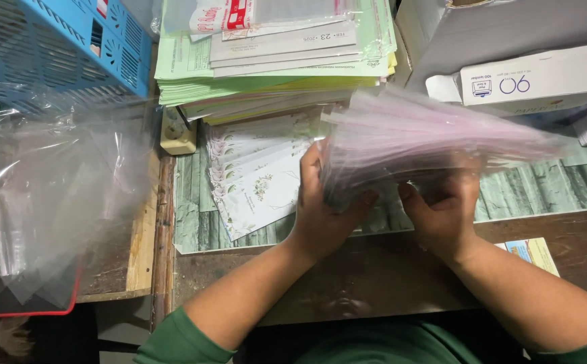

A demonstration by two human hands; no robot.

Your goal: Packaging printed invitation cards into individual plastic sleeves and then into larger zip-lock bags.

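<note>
Both hands hold a thick, fanned bundle of clear plastic sleeves (428, 138) just above the table's middle. My left hand (324, 209) grips the bundle's left end, thumb up its side and fingers curled under. From below, my right hand (445, 212) cups the bundle near its middle. The bundle's far end is blurred. Just left of my left hand, a fanned stack of white cards with floral print (256, 178) lies on the table.
A tall stack of green and white papers (266, 57) stands at the back. A blue plastic basket (57, 44) and loose clear bags (44, 195) lie at the left. Cardboard boxes (536, 74) sit at the back right. A small booklet (533, 253) rests near my right forearm.
</note>
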